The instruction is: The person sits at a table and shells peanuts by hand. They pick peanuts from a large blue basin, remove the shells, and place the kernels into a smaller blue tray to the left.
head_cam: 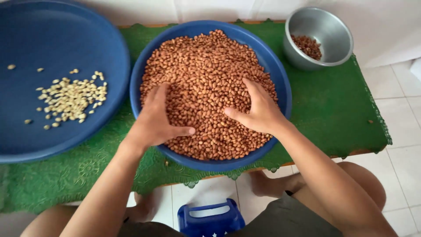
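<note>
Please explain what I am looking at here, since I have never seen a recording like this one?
The one picture comes from a camera worn on a person's head, looking down at their own bare hands. The left hand and right hand rest spread, palms down, on a heap of brown peanuts in a blue basin. Neither hand visibly grips anything. To the left, a second blue basin holds a small scatter of pale nuts. A metal bowl at the back holds a few more brown ones. Everything stands on a green cloth.

Soft, even daylight; faint shadows; sharp centre; slight wide-angle bending at edges.
</note>
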